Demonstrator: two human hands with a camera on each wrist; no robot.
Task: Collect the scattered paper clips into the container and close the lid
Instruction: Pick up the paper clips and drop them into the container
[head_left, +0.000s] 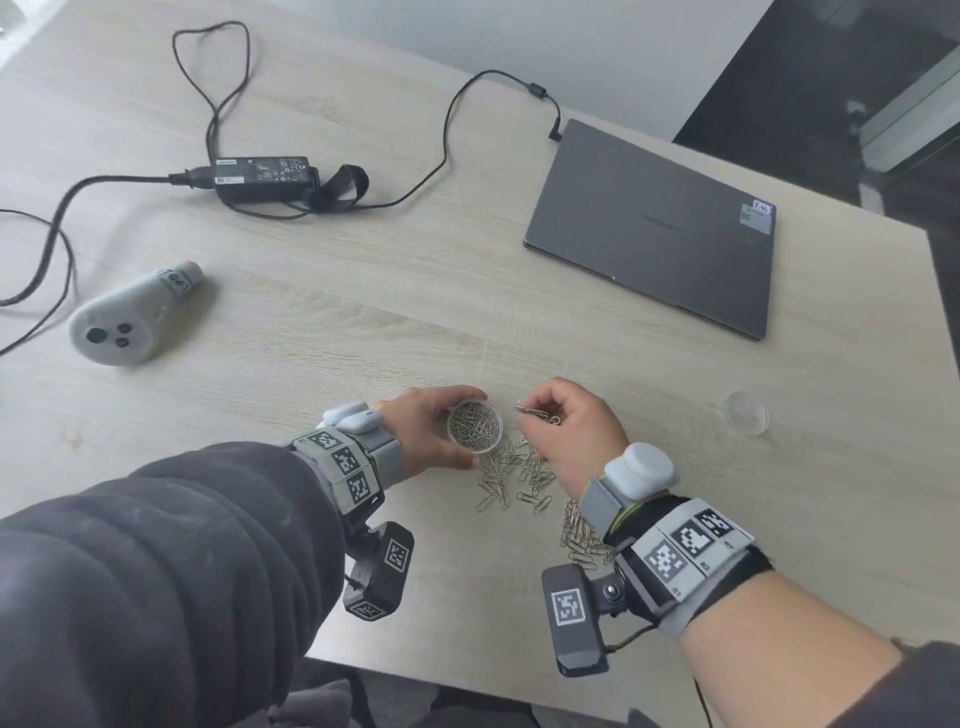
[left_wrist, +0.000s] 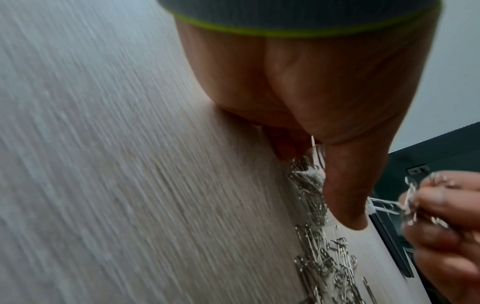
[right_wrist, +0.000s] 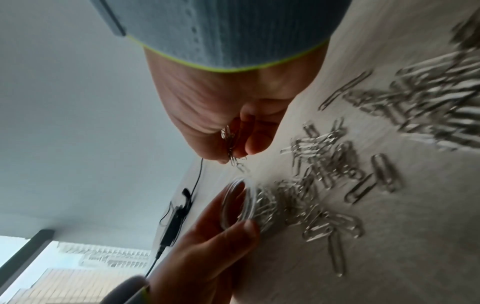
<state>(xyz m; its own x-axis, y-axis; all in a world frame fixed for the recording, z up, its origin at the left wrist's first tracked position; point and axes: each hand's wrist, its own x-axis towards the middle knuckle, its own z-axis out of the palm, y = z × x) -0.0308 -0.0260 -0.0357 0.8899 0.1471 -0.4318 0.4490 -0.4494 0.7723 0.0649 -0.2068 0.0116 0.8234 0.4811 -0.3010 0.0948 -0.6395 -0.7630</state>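
The left hand curls its grip round a small clear round container that stands on the pale wooden table, thumb on the near side and fingers on the far side. The container is already well filled with silver paper clips. Just to its right, the right hand pinches a small bunch of clips between thumb and fingertips, held above the table close beside the container's rim (the right wrist view shows the bunch hanging from the pinch just over the open mouth). More loose paper clips lie scattered on the table below and between the two hands, with another cluster near the right wrist. The clear lid lies by itself well off to the right. Farther back sit a closed grey laptop, a black power adapter with its cable, and a grey controller.
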